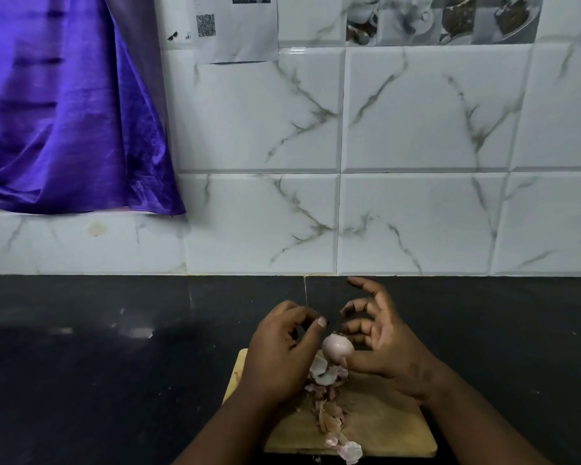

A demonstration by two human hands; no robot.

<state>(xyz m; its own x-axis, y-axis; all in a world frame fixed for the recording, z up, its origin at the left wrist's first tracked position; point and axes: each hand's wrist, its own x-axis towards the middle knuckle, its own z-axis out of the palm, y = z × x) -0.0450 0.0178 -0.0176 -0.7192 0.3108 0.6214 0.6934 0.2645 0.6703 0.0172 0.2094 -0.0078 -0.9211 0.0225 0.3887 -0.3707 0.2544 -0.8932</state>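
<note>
A small pale pink onion (337, 349), mostly peeled, is held above a wooden cutting board (383, 427). My right hand (388, 347) pinches it between thumb and curled fingers, with the index finger lifted. My left hand (282, 350) is just left of the onion with its fingers curled and the thumb tip raised beside the onion's top; whether it touches the onion is unclear. Loose onion skins (329, 414) lie in a pile and trail down the board to its front edge.
The board sits on a black stone counter (98, 364) against a white marble-patterned tiled wall (416, 213). A purple cloth (64, 112) hangs at the upper left. Papers (235, 28) are stuck to the wall at the top.
</note>
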